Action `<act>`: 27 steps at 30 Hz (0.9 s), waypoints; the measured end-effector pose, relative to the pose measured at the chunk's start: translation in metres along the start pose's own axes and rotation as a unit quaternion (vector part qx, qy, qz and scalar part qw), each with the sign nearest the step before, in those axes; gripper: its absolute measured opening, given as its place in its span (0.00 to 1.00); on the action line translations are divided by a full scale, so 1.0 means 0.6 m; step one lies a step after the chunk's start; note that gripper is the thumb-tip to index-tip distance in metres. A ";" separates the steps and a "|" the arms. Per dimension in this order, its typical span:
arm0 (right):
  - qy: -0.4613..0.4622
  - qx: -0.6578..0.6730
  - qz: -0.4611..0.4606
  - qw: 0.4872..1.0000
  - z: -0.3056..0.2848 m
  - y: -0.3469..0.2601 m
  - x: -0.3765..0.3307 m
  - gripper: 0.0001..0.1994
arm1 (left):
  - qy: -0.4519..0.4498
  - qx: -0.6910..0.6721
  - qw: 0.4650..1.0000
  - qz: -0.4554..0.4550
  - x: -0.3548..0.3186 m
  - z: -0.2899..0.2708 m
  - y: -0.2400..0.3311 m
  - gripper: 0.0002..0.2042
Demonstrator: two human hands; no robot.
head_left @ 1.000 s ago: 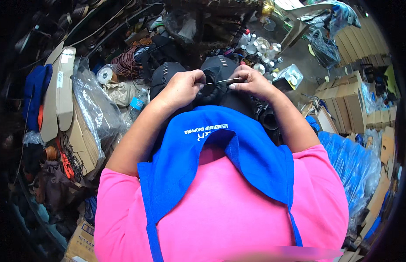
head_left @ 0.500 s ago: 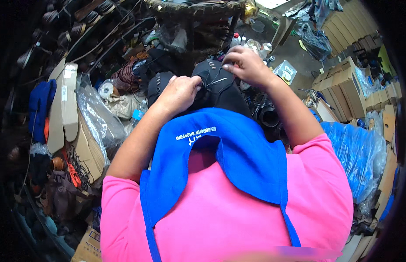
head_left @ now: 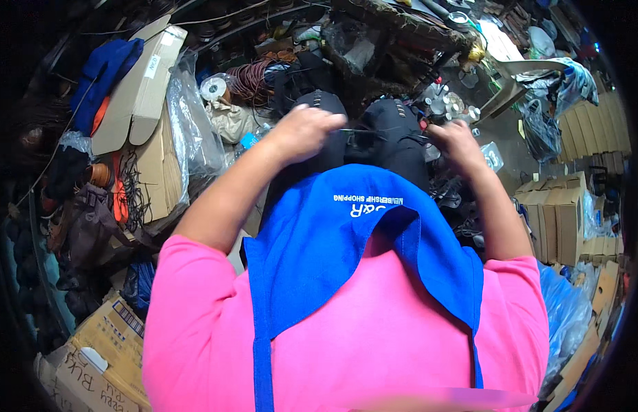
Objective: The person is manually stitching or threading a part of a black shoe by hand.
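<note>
My left hand (head_left: 306, 134) is closed, thumb side toward the middle, above my left knee. Out to the right, past the other knee, my right hand (head_left: 459, 145) is closed as well. A thin dark thread (head_left: 374, 130) runs between the two hands across my lap. Beneath it sits a black item (head_left: 361, 145) between my legs; its shape blends into my black trousers (head_left: 394, 120), which carry a row of pale marks on each knee. A blue apron (head_left: 319, 206) covers my front.
Ahead stands a rough-edged work stand (head_left: 408, 34). Bottles and jars (head_left: 450, 103) sit beyond my right knee. Folded cardboard (head_left: 144, 82), plastic sheeting (head_left: 195, 130) and a cord coil (head_left: 253, 82) lie left. Cardboard boxes (head_left: 552, 213) and blue plastic-wrapped material (head_left: 562, 302) are on the right.
My hands have moved from close together over the black item to wide apart, the right one going outward and down. The view has shifted, so surroundings sit differently.
</note>
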State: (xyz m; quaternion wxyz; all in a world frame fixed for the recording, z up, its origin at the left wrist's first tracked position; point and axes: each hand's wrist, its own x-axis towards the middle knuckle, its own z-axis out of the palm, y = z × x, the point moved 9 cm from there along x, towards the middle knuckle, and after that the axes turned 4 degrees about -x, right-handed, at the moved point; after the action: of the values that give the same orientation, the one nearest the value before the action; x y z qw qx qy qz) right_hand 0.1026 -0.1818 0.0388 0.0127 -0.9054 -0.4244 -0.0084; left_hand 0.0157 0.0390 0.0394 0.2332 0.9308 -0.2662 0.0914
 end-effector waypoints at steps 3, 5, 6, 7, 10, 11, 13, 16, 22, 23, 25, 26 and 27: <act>-0.045 0.236 0.207 0.948 0.033 0.127 -0.074 0.07 | 0.005 -0.095 0.978 -0.187 -0.080 -0.041 -0.093 0.05; 0.057 0.508 0.269 0.816 0.019 0.156 -0.096 0.10 | 0.099 -0.272 0.921 -0.260 -0.099 -0.077 -0.117 0.04; 0.100 0.591 0.233 0.766 -0.001 0.152 -0.080 0.11 | 0.119 -0.285 0.921 -0.238 -0.084 -0.103 -0.112 0.06; 0.145 0.683 0.233 0.677 0.006 0.153 -0.068 0.10 | 0.152 -0.388 0.878 -0.234 -0.065 -0.112 -0.104 0.05; 0.179 0.835 0.062 0.516 -0.034 0.083 0.014 0.09 | 0.198 -0.577 0.777 -0.153 0.020 -0.129 -0.035 0.04; 0.208 0.848 0.010 0.487 -0.061 0.049 0.036 0.10 | 0.176 -0.613 0.767 -0.072 0.054 -0.127 0.005 0.03; 0.134 0.898 -0.035 0.418 -0.080 -0.007 0.064 0.10 | 0.124 -0.714 0.689 -0.023 0.083 -0.099 0.062 0.09; 0.011 0.873 -0.067 0.484 -0.083 -0.026 0.041 0.09 | -0.055 -0.768 0.633 -0.088 0.063 -0.040 0.082 0.11; -0.078 0.386 0.111 0.912 0.020 0.048 -0.053 0.11 | 0.035 0.034 0.995 -0.086 -0.049 -0.159 -0.043 0.06; -0.084 0.306 0.191 0.929 0.034 0.097 -0.088 0.11 | 0.021 0.104 0.987 -0.118 -0.071 -0.203 -0.073 0.06; -0.035 0.219 0.246 0.944 0.045 0.189 -0.165 0.12 | 0.119 0.110 0.967 -0.198 -0.153 -0.324 -0.144 0.07; -0.001 0.194 0.265 0.945 0.050 0.239 -0.203 0.12 | 0.161 0.155 0.949 -0.222 -0.196 -0.404 -0.139 0.07; -0.027 0.186 0.365 0.912 0.055 0.289 -0.253 0.11 | 0.195 0.240 0.916 -0.256 -0.242 -0.466 -0.151 0.07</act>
State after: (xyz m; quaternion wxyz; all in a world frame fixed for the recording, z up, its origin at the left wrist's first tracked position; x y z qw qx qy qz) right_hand 0.1389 -0.4080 -0.0009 0.1710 -0.9783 -0.0588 0.1006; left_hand -0.0708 0.3080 0.2062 0.0659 0.9589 0.0615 0.2692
